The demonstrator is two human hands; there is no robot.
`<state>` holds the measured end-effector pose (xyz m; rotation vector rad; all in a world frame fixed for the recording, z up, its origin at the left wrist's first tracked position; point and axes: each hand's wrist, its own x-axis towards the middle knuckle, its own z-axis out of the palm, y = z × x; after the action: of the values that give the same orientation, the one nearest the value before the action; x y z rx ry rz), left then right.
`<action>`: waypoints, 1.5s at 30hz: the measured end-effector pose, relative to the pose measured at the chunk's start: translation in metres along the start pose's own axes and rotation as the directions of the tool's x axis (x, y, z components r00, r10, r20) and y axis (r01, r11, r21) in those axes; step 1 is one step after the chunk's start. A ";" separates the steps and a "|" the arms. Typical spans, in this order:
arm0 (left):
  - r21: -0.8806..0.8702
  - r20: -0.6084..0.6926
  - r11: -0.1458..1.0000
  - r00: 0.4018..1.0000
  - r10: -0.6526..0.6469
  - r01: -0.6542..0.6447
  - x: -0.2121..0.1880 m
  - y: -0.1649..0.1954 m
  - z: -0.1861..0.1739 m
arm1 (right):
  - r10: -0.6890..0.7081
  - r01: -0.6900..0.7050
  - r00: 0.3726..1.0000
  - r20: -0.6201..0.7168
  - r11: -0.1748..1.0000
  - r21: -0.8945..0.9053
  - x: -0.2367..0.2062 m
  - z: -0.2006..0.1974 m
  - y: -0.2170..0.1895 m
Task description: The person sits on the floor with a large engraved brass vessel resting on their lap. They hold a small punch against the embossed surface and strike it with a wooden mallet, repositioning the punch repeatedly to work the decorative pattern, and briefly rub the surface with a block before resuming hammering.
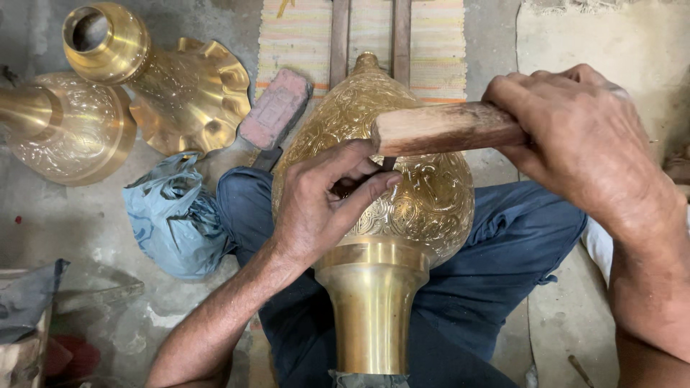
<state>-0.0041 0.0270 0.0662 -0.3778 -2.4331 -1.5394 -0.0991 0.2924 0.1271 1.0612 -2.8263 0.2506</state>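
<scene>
The brass vase (pixel 388 187) lies across my lap, its plain neck toward me and its engraved belly under both hands. My left hand (pixel 316 208) rests on the belly with the fingers pressed together around a thin dark punch (pixel 388 164); only a short part of the punch shows between thumb and forefinger, and its tip is hidden. My right hand (pixel 582 136) is wrapped fully round a wooden mallet (pixel 445 128), whose squared end sits just above the punch head.

Risks from this position:

1. Missed strike. The mallet face is close over my left thumb and forefinger. A blow that lands off the punch head would hit them.
2. Punch skid. The belly is curved and polished. If the punch stands tilted to the surface, a blow could drive it sideways and score the finished pattern.
3. Vase roll. The vase is held only by my legs and the weight of the left hand. I judge that a hard or off-centre blow could turn it and shift the punch off its line.
4. Dent. Too heavy a blow on thin wall could sink the metal beyond the relief.

Nearby on the floor: two more brass pieces (pixel 187 93), a blue cloth (pixel 172 215), and a reddish block (pixel 277 108), all apart from my hands.
</scene>
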 end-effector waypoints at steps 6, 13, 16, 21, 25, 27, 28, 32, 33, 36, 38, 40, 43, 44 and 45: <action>-0.088 0.040 0.994 0.997 -0.060 0.063 0.000 0.002 -0.001 | 0.063 -0.064 0.996 0.060 0.998 0.010 0.003 -0.003 -0.008; -0.056 0.059 0.997 0.997 -0.049 0.052 0.001 0.000 -0.001 | -0.075 0.088 0.994 0.079 0.980 -0.178 0.003 -0.005 -0.007; -0.047 0.051 0.999 0.999 -0.008 0.010 0.000 -0.001 -0.002 | 0.018 -0.014 0.999 -0.028 0.989 0.148 0.004 -0.003 -0.007; 0.007 0.031 1.000 0.999 -0.018 0.018 0.000 -0.002 -0.002 | 0.020 -0.021 1.000 0.006 0.988 0.154 0.007 0.001 -0.009; -0.019 0.031 1.000 1.000 0.000 0.001 -0.001 -0.001 -0.002 | 0.290 -0.299 0.954 0.074 0.910 0.288 0.003 -0.001 -0.011; -0.024 0.045 1.000 0.999 -0.006 0.007 -0.001 -0.001 -0.002 | 0.035 -0.036 0.999 -0.020 0.999 -0.025 0.003 -0.003 -0.011; -0.038 0.056 0.999 0.998 -0.018 0.020 0.000 -0.001 -0.002 | -0.100 0.093 0.995 -0.029 0.978 -0.187 0.002 -0.003 -0.011; -0.054 0.072 0.994 0.993 -0.091 0.095 0.002 -0.001 -0.003 | 0.252 -0.267 0.958 0.137 0.957 0.111 0.003 -0.002 -0.010; -0.049 0.073 0.996 0.994 -0.077 0.080 0.003 -0.001 -0.003 | 0.126 -0.121 0.985 0.116 0.992 -0.046 0.003 -0.001 -0.009; -0.046 0.066 0.998 0.997 -0.042 0.045 0.003 0.001 -0.004 | -0.025 0.024 0.999 -0.023 1.000 -0.012 0.002 0.000 -0.006; -0.059 0.048 0.998 0.999 -0.004 0.007 0.004 0.002 -0.004 | 0.026 -0.016 0.998 -0.064 0.988 0.151 0.001 0.001 -0.004; -0.026 0.059 0.999 0.998 -0.029 0.030 0.003 0.003 -0.004 | 0.110 -0.114 0.993 0.033 0.952 0.285 0.001 0.003 -0.004; -0.020 0.082 1.000 0.996 -0.020 0.022 0.006 0.001 -0.006 | -0.036 0.031 0.996 -0.087 0.998 -0.057 0.000 0.005 -0.005; -0.032 0.093 0.999 0.995 -0.024 0.027 0.006 0.001 -0.006 | 0.069 -0.066 0.997 -0.025 0.992 0.111 0.000 0.004 -0.005; -0.033 0.092 0.999 0.995 -0.034 0.038 0.005 0.001 -0.006 | 0.161 -0.168 0.986 0.050 0.948 0.269 0.000 0.004 -0.006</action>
<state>-0.0081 0.0227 0.0713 -0.4227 -2.4977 -1.6157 -0.0957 0.2869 0.1239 0.8749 -2.9698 0.6626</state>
